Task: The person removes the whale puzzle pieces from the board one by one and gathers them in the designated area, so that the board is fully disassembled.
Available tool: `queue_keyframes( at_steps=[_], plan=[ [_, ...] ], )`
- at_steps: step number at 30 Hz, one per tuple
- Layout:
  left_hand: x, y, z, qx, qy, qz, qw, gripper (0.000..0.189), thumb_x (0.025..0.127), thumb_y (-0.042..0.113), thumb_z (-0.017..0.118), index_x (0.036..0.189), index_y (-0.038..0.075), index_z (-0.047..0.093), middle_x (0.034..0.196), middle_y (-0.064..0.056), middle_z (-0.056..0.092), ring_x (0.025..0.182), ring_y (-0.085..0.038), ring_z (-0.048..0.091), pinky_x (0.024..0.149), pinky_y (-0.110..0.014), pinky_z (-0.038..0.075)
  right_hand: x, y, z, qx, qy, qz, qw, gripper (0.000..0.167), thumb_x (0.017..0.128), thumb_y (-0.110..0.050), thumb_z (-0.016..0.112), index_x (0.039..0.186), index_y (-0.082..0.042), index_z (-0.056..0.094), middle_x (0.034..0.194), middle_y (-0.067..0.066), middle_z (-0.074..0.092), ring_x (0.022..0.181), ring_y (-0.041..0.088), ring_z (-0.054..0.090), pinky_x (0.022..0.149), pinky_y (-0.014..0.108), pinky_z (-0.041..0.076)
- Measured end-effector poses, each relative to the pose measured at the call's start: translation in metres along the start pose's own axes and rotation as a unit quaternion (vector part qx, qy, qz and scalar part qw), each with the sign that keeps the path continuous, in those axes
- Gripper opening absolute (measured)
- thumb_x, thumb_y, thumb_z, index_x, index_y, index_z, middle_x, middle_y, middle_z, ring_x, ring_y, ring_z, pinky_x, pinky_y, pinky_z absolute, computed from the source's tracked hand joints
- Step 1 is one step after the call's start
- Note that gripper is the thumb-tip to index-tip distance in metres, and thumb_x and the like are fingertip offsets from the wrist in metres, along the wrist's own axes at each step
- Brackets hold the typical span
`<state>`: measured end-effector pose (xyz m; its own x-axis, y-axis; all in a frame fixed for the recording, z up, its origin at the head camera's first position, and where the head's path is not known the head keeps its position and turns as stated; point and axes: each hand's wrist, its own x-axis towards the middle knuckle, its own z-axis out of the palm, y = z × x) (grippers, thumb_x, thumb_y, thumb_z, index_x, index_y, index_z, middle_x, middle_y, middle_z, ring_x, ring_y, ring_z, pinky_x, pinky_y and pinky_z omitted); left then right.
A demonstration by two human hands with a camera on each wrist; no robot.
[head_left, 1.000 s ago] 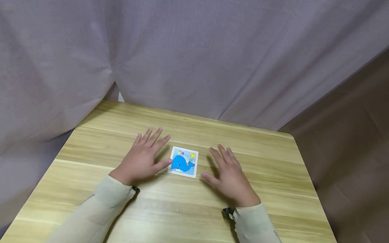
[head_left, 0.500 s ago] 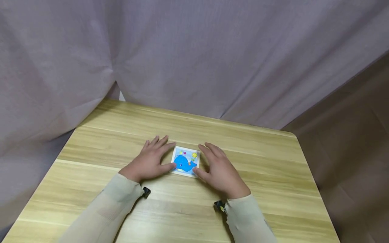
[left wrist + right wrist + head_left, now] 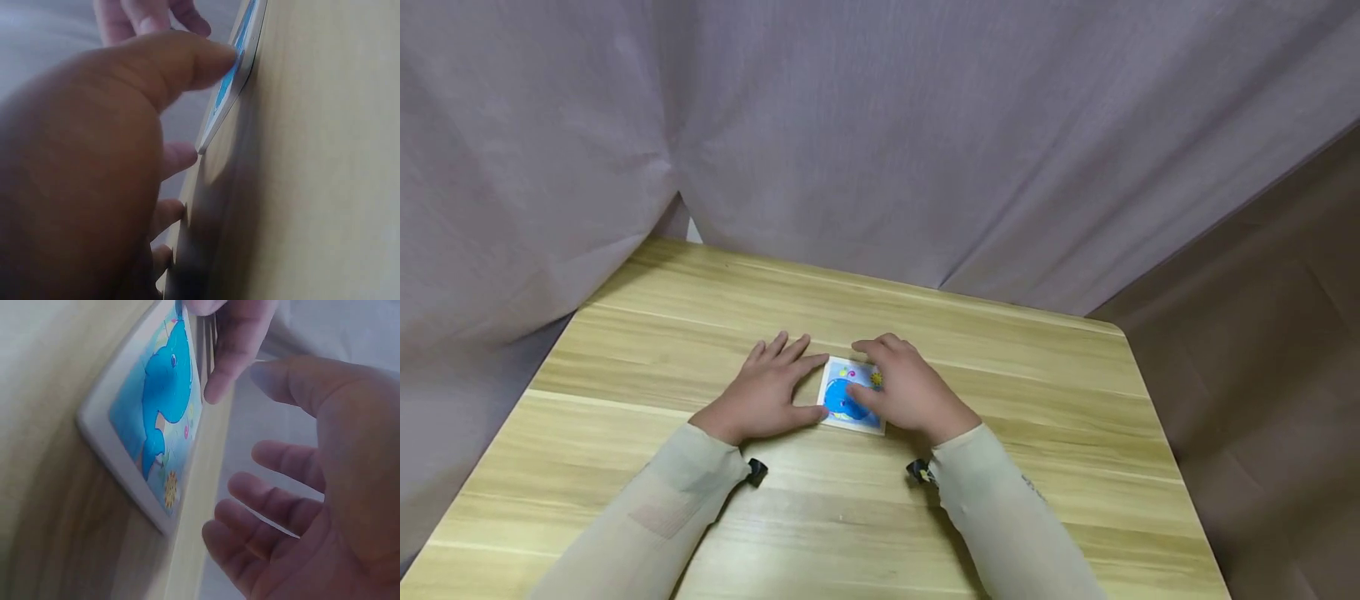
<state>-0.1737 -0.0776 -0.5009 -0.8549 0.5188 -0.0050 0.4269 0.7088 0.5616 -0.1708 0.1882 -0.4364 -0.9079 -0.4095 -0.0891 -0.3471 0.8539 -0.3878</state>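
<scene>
A square picture board (image 3: 837, 393) with a pale frame and a blue whale on it lies flat on the wooden table. My left hand (image 3: 758, 402) is at its left side, fingers spread; in the left wrist view the thumb touches the board's (image 3: 227, 94) face near the edge and the index fingertip is at a corner. Over the board's right part hovers my right hand (image 3: 917, 395), thumb and fingers apart. The right wrist view shows that hand (image 3: 325, 481) above the board (image 3: 165, 387) with nothing between its fingers. Part of the whale is hidden beneath it.
The wooden table (image 3: 820, 533) has a rounded far right corner. Grey curtain cloth (image 3: 850, 142) hangs behind it, and a brown cloth (image 3: 1262, 350) hangs along the right. Small black devices, such as the left one (image 3: 757, 472), sit at both wrists.
Both hands have come inward to the board. The left thumb now touches its left edge. The right hand has moved leftward from beside the board to above its right part.
</scene>
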Motion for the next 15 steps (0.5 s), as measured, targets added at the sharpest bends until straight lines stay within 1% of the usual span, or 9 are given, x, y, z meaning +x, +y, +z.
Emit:
queue_keyframes(
  at_steps=[4,8,11,15],
  plan=[
    [-0.002,0.003,-0.001,0.000,-0.004,-0.001,1.0000,0.088,0.098,0.064,0.078,0.173,0.027,0.048,0.187,-0.015,0.025,0.176,-0.049,0.011,0.139,-0.075,0.007,0.012,-0.003,-0.002,0.009,-0.014,0.003,0.9999,0.062,0.104,-0.048,0.077,0.156,-0.016,0.064,0.136,0.006,0.070,0.119,0.023,0.067,0.108,0.049,0.061],
    [-0.003,0.005,-0.002,-0.003,-0.010,-0.002,0.9999,0.087,0.098,0.064,0.078,0.173,0.031,0.048,0.188,-0.015,0.024,0.176,-0.048,0.010,0.139,-0.074,0.006,0.021,-0.007,-0.001,0.006,-0.040,0.014,0.9991,0.058,0.104,-0.047,0.078,0.151,-0.015,0.066,0.124,0.006,0.071,0.107,0.022,0.064,0.100,0.045,0.060],
    [-0.003,0.007,-0.003,-0.006,-0.012,-0.001,0.9999,0.084,0.099,0.064,0.078,0.172,0.034,0.050,0.188,-0.016,0.024,0.176,-0.048,0.009,0.139,-0.074,0.005,0.026,-0.010,0.000,0.001,-0.056,0.019,0.9983,0.053,0.104,-0.044,0.078,0.146,-0.013,0.067,0.117,0.006,0.071,0.102,0.022,0.063,0.096,0.043,0.059],
    [-0.003,0.009,-0.003,-0.007,-0.011,-0.001,0.9999,0.082,0.099,0.064,0.078,0.171,0.035,0.051,0.188,-0.015,0.024,0.176,-0.048,0.009,0.139,-0.074,0.005,0.030,-0.012,0.001,-0.002,-0.071,0.018,0.9973,0.045,0.105,-0.041,0.077,0.139,-0.012,0.068,0.112,0.005,0.071,0.100,0.021,0.063,0.094,0.042,0.058]
  ],
)
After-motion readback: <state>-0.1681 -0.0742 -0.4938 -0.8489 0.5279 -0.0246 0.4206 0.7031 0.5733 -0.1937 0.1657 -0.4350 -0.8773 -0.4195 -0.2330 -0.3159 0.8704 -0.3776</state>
